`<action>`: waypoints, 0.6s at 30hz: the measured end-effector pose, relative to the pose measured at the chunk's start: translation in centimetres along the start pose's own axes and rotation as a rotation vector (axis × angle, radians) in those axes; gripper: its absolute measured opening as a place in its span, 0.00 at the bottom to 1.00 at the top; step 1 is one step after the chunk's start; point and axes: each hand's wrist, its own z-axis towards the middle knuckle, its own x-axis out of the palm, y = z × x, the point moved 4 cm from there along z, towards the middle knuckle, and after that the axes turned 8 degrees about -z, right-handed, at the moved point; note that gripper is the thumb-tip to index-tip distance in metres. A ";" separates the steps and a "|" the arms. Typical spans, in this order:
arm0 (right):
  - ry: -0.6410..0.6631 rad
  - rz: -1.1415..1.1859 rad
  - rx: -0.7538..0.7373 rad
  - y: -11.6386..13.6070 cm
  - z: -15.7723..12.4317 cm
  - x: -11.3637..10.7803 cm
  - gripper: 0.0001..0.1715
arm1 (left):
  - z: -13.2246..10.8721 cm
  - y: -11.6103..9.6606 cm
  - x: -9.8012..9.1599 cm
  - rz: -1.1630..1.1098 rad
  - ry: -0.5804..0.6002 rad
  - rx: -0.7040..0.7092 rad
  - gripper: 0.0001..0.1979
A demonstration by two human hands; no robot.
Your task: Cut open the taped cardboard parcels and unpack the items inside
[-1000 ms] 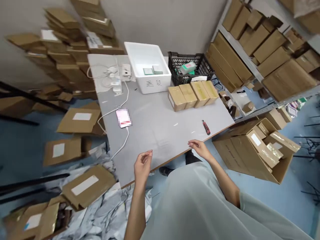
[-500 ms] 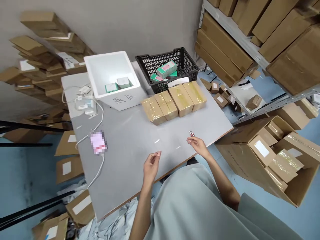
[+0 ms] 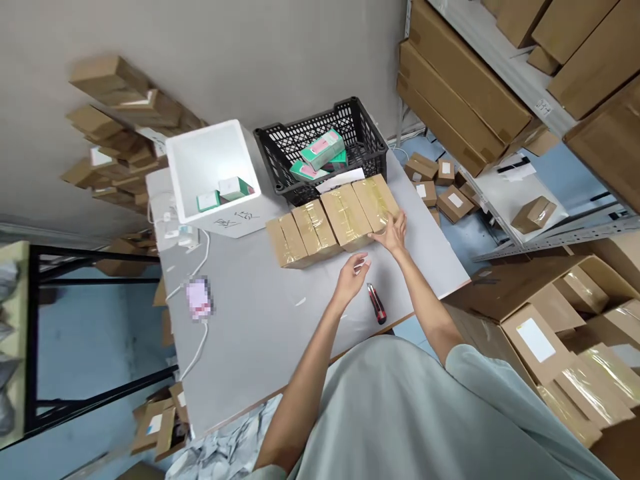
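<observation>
Several taped brown boxes (image 3: 330,223) lie side by side on the grey table (image 3: 260,327). My right hand (image 3: 393,232) rests with spread fingers on the front of the rightmost box (image 3: 375,200). My left hand (image 3: 353,277) hovers just in front of the row, its fingers loosely curled and holding nothing that I can see. A red and black utility knife (image 3: 376,304) lies on the table between my forearms.
Behind the row stand a black crate (image 3: 325,157) with green and pink packs and a white foam box (image 3: 210,170). A phone (image 3: 199,298) on a white cable lies at the left. Shelves of cartons (image 3: 465,80) and an open carton (image 3: 560,333) flank the right.
Both hands moved forward from the table's near edge to the row of boxes. My right hand now touches the rightmost box. The view shifted closer and rightward.
</observation>
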 end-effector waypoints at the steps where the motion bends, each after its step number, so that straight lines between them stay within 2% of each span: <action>1: -0.013 0.006 0.003 -0.3 0.1 0.4 0.62 | 0.4 -0.2 0.4 -0.001 -0.002 0.004 0.17; 4: -0.071 0.036 0.003 -1.4 -0.3 1.4 0.54 | 0.4 0.4 0.7 -0.014 -0.014 -0.028 0.15; 8: -0.112 0.067 0.045 -1.6 -0.5 2.3 0.52 | -0.9 2.7 0.3 -0.001 -0.023 -0.136 0.15; 13: -0.128 0.038 0.081 -0.9 -0.4 1.2 0.50 | -2.3 3.8 -0.9 -0.017 -0.009 -0.138 0.16; 16: -0.232 0.058 0.154 -2.5 -3.2 -0.7 0.48 | -3.1 4.0 -2.2 -0.054 0.008 -0.107 0.18; 18: -0.302 0.077 0.173 -4.3 -7.1 -2.2 0.46 | -3.6 4.4 -3.5 -0.077 0.003 -0.092 0.19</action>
